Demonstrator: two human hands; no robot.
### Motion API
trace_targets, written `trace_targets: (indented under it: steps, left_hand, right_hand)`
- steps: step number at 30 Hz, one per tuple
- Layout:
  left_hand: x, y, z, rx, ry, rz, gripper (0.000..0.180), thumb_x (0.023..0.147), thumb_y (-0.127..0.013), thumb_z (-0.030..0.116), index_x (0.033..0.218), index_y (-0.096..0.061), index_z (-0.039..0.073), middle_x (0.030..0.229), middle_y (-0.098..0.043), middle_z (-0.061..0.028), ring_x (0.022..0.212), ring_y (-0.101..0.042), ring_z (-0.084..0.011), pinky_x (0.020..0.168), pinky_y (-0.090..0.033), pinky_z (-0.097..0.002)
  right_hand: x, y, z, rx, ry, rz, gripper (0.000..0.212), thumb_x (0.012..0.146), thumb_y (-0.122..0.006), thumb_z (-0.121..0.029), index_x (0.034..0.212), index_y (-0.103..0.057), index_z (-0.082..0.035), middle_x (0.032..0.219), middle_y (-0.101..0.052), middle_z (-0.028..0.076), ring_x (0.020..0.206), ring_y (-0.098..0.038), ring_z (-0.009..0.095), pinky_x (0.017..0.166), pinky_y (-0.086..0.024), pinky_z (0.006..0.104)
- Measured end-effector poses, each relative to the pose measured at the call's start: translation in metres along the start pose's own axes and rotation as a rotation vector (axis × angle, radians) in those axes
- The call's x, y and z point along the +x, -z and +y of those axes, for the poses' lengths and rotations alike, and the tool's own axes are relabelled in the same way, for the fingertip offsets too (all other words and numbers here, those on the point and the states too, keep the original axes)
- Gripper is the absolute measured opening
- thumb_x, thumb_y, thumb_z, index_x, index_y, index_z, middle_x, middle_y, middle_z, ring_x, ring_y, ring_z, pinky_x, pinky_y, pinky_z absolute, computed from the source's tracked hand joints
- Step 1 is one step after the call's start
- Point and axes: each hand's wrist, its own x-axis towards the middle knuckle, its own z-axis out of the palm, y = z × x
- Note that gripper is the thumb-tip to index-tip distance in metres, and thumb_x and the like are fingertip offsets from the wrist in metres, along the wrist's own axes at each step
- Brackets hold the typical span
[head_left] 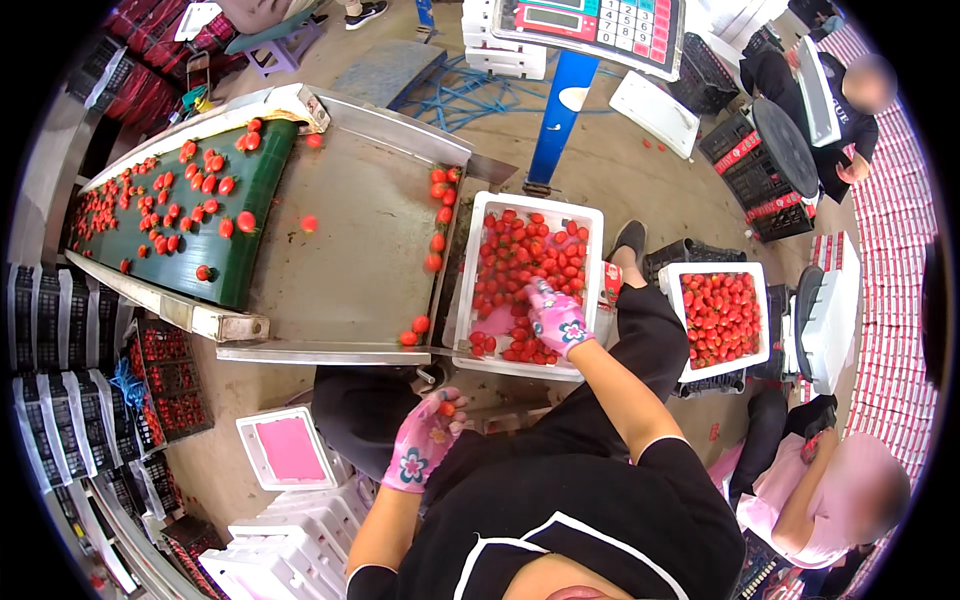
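Note:
My left hand, in a pink flowered glove, is above my lap with its fingers curled around a small red cherry tomato. My right hand, gloved alike, reaches into a white foam box in front of me. Its fingers stretch over the cherry tomatoes and touch them; the fingertips are partly hard to make out. A pink liner shows through a gap among the tomatoes at the box's near left. Left of the box, a metal chute carries a row of cherry tomatoes along its right edge.
A green conveyor belt with scattered tomatoes meets the chute. Beyond the box stands a scale on a blue post. A filled foam box is at right. Stacked foam boxes and crates stand left. Two people sit at right.

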Motion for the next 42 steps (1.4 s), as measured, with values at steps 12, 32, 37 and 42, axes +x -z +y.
trace_targets:
  steps: [12, 32, 37, 42]
  left_hand:
    - [0.008, 0.008, 0.024, -0.022, -0.043, 0.026, 0.024, 0.091, -0.053, 0.017, 0.105, -0.053, -0.003, 0.099, -0.055, -0.0143, 0.078, -0.051, -0.0195, 0.066, -0.043, -0.0253]
    - [0.028, 0.026, 0.012, 0.017, -0.03, -0.001, 0.024, 0.091, -0.054, 0.015, 0.107, -0.053, -0.003, 0.097, -0.059, -0.016, 0.077, -0.059, -0.0228, 0.065, -0.047, -0.0284]
    - [0.025, 0.023, 0.005, 0.078, 0.001, -0.009, 0.023, 0.091, -0.055, 0.019, 0.104, -0.053, 0.0, 0.098, -0.056, -0.0114, 0.081, -0.056, -0.0185, 0.069, -0.045, -0.0263]
    - [0.024, 0.028, 0.003, 0.065, 0.023, 0.012, 0.022, 0.092, -0.054, 0.018, 0.105, -0.054, 0.0, 0.1, -0.057, -0.0116, 0.083, -0.058, -0.0185, 0.072, -0.047, -0.0272]
  right_hand:
    - [0.033, -0.004, -0.002, 0.05, 0.205, 0.265, 0.026, 0.085, -0.056, -0.012, 0.11, -0.059, -0.007, 0.111, -0.06, 0.013, 0.103, -0.056, 0.033, 0.088, -0.045, 0.0416]
    - [0.076, -0.02, -0.005, -0.137, -0.004, -0.041, 0.031, 0.078, -0.062, -0.025, 0.102, -0.058, -0.005, 0.104, -0.058, 0.016, 0.1, -0.055, 0.035, 0.082, -0.046, 0.0446]
    - [0.071, -0.017, 0.001, 0.009, -0.013, -0.085, 0.025, 0.081, -0.06, -0.025, 0.097, -0.056, -0.007, 0.1, -0.058, 0.017, 0.091, -0.059, 0.037, 0.075, -0.048, 0.0464]
    - [0.067, -0.028, -0.03, -0.022, 0.079, -0.048, 0.025, 0.084, -0.053, -0.016, 0.109, -0.055, -0.009, 0.101, -0.06, 0.017, 0.09, -0.06, 0.036, 0.073, -0.048, 0.0452]
